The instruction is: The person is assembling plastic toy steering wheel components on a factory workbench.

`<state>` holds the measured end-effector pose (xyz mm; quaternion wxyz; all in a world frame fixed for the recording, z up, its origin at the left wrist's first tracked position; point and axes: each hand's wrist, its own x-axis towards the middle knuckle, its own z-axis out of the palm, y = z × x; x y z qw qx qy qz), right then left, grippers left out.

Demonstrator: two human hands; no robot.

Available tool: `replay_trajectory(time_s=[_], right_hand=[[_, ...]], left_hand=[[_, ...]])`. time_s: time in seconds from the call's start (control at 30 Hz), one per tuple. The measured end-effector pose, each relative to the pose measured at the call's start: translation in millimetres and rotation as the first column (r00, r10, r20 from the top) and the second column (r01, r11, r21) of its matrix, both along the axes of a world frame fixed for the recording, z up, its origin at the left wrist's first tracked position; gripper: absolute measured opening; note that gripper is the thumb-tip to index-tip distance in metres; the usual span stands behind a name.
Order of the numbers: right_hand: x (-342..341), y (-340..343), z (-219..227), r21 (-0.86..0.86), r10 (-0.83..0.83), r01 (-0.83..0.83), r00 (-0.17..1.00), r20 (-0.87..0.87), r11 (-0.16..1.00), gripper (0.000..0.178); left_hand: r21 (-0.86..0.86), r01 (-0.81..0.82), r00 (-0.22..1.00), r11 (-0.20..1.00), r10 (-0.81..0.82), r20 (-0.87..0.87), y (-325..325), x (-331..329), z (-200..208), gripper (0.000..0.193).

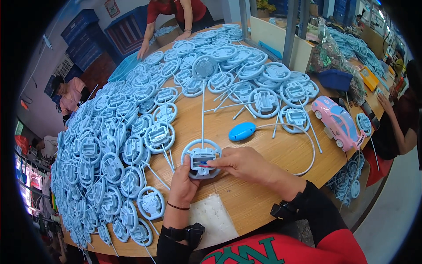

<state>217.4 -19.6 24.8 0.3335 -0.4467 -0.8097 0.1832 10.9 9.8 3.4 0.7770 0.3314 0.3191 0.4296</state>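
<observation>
My left hand (183, 188) grips a light blue toy steering wheel (203, 174) at its lower left, over the near part of the table. The wheel's back faces up, with its rectangular battery compartment uncovered. Against that compartment my right hand (246, 163) has its thumb and finger pinched together. Something small, red and dark blue, shows at the fingertips, too small to name. A thin pale blue rod (203, 110) runs from the held wheel toward another wheel (205, 67); I cannot tell which it belongs to.
A large heap of similar steering wheels (112, 167) covers the table's left and far side. Right of my hands lie a blue oval device (241, 131) with a white cable and a pink toy car (338, 121). A person (176, 17) reaches into the heap's far end; others sit left and right.
</observation>
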Motion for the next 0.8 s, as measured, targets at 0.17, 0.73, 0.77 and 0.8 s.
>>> replay_trajectory(time_s=[0.17, 0.73, 0.77, 0.8], right_hand=[[2.0, -1.4, 5.3, -0.013, -0.01, 0.01, 1.0, 0.016, 1.0, 0.022], [4.5, -4.3, 8.8, -0.028, -0.038, 0.04, 0.998, 0.045, 0.999, 0.023], [5.0, -3.0, 6.1, -0.023, -0.021, 0.021, 1.0, 0.004, 1.0, 0.023], [7.1, -2.5, 3.8, -0.018, -0.014, 0.013, 0.999, -0.034, 1.0, 0.024]], left_hand=[[0.021, 0.008, 1.0, 1.0, -0.007, -0.017, 0.3, 0.6, 0.4, 0.043], [0.083, 0.003, 0.997, 0.997, 0.004, -0.082, 0.6, 2.1, -0.8, 0.044], [0.058, -0.008, 0.998, 0.998, 0.012, -0.061, 1.1, 2.4, -3.8, 0.044], [0.032, -0.008, 0.999, 0.999, 0.01, -0.036, 2.0, 4.7, -7.1, 0.044]])
